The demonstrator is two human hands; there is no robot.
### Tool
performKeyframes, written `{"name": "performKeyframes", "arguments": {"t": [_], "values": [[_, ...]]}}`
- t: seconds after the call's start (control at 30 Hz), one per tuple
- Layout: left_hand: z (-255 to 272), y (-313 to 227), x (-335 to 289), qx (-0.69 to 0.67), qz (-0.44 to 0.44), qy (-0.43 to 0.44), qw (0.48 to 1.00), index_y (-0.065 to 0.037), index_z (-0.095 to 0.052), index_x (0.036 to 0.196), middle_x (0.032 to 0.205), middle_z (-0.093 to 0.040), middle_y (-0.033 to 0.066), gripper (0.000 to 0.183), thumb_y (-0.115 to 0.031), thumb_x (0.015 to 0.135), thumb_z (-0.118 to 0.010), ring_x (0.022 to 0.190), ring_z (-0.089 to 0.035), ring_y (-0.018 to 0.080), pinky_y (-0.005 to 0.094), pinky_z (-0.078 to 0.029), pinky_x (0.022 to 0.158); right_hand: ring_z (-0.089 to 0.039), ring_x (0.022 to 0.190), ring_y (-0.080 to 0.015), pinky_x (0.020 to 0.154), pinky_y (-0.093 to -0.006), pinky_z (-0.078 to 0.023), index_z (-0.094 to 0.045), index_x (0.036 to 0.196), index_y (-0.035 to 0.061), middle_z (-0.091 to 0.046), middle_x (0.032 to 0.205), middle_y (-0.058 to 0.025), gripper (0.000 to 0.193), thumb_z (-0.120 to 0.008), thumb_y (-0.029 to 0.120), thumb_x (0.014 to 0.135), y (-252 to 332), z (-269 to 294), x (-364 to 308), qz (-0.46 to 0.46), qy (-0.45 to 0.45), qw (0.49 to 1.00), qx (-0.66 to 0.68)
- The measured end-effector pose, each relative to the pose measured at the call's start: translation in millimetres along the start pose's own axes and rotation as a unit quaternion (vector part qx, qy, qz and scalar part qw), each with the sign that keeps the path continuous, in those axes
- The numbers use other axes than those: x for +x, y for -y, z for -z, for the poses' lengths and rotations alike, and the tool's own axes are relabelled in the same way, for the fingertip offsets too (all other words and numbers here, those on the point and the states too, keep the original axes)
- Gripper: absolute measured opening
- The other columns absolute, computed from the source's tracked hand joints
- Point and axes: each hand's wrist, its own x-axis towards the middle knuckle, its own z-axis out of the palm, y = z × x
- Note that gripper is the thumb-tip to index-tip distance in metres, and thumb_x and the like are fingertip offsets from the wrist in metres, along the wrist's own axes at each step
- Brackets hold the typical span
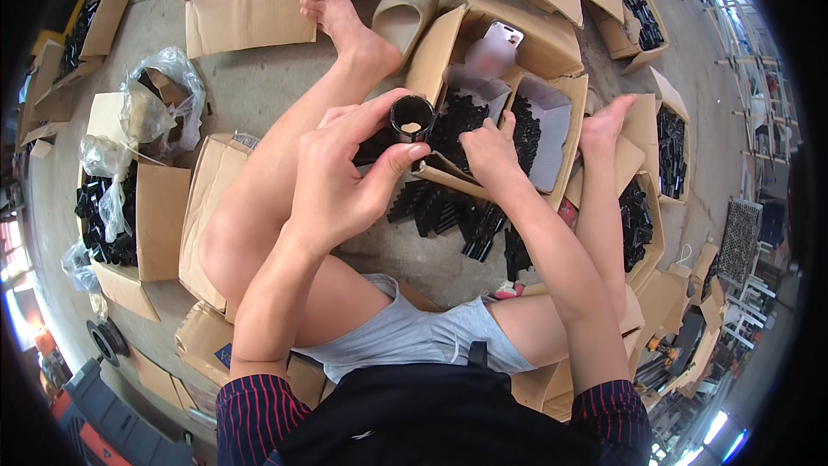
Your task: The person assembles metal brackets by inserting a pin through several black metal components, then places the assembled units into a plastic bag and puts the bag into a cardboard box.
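A: Black plastic fills nearly every carton here. What is the left hand [332, 177] doing?

B: Its fingers are clamped round a short black tube [411, 118], thumb under the rim and forefinger arched over the top. The open end faces the camera, with something pale inside.

A: Where does the tube sit relative to the middle cardboard box [552, 134]?

B: Just left of it, raised above the near-left flap. That box is divided in two: the left half holds a heap of small black parts [461, 116], the right half holds a few more against a grey liner.

A: And the right hand [489, 151]?

B: It rests on the near edge of the same box, fingers curled downward and together over the black parts. I cannot tell whether they grip one.

A: What lies in front of the box?

B: A loose pile of black ridged pieces [448, 211] on the concrete floor, between the person's bare legs.

A: Other containers?

B: Far left of the middle box, an open carton [159, 216] lined with clear plastic holds more black pieces. To its right stands another carton [671, 151] packed with dark parts. Behind it, a large box [250, 13] also shows black contents, and a tan sandal [401, 17] lies just beyond.
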Motion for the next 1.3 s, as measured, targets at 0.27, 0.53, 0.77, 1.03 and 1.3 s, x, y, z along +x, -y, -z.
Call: {"name": "performKeyframes", "arguments": {"t": [0.27, 0.53, 0.77, 1.03, 1.3], "values": [[-2.6, -2.2, 5.6, -0.32, 0.162, 0.066, 0.931, 0.007, -0.056, 0.135, 0.115, -0.071, 0.0134, 0.049, -0.019, 0.097, -0.071, 0.104, -0.069, 0.0176, 0.0327, -0.054, 0.096, -0.069, 0.089, -0.0166, 0.085, -0.0282, -0.051, -0.073, 0.104, 0.0028, -0.073, 0.094, -0.0087, 0.016, -0.074, 0.005, 0.089, 30.5, 90.5, -75.7, -0.04, -0.356, 0.7, 0.618], [-13.7, -2.3, -0.2, -0.405, 0.199, 0.146, 0.88, 0.007, -0.058, 0.132, 0.118, -0.071, 0.0135, 0.043, -0.014, 0.097, -0.071, 0.109, -0.067, 0.0157, 0.0309, -0.053, 0.099, -0.067, 0.087, -0.0114, 0.079, -0.0249, -0.052, -0.074, 0.101, -0.0003, -0.073, 0.093, -0.0068, 0.013, -0.077, 0.004, 0.089, 59.4, 102.1, -113.1, -0.024, -0.391, 0.613, 0.686], [-26.7, -5.7, -5.0, -0.383, 0.191, 0.154, 0.891, 0.006, -0.059, 0.131, 0.115, -0.071, 0.0113, 0.049, -0.024, 0.095, -0.073, 0.108, -0.067, 0.0152, 0.0318, -0.051, 0.1, -0.068, 0.087, -0.0136, 0.08, -0.0267, -0.054, -0.073, 0.099, -0.0009, -0.074, 0.093, -0.0085, 0.016, -0.08, 0.007, 0.087, 71.2, 96.6, -115.5, -0.042, -0.401, 0.605, 0.687], [-30.8, -4.1, -9.3, -0.387, 0.198, 0.149, 0.888, 0.006, -0.059, 0.131, 0.116, -0.071, 0.0122, 0.046, -0.02, 0.095, -0.072, 0.109, -0.067, 0.0161, 0.0321, -0.051, 0.101, -0.067, 0.087, -0.0137, 0.08, -0.0258, -0.052, -0.071, 0.098, -0.0005, -0.073, 0.095, -0.0083, 0.016, -0.08, 0.003, 0.086, 90.7, 77.5, -111.3, -0.078, -0.43, 0.517, 0.736], [-34.5, -6.3, -8.5, -0.386, 0.198, 0.162, 0.886, 0.007, -0.057, 0.135, 0.118, -0.071, 0.0123, 0.042, -0.01, 0.098, -0.068, 0.11, -0.066, 0.0139, 0.0284, -0.051, 0.099, -0.067, 0.088, -0.0137, 0.08, -0.0258, -0.053, -0.071, 0.094, 0.001, -0.072, 0.094, -0.0091, 0.012, -0.079, -0.001, 0.085, 91.5, 64.6, -106.5, -0.071, -0.496, 0.522, 0.69]]}}
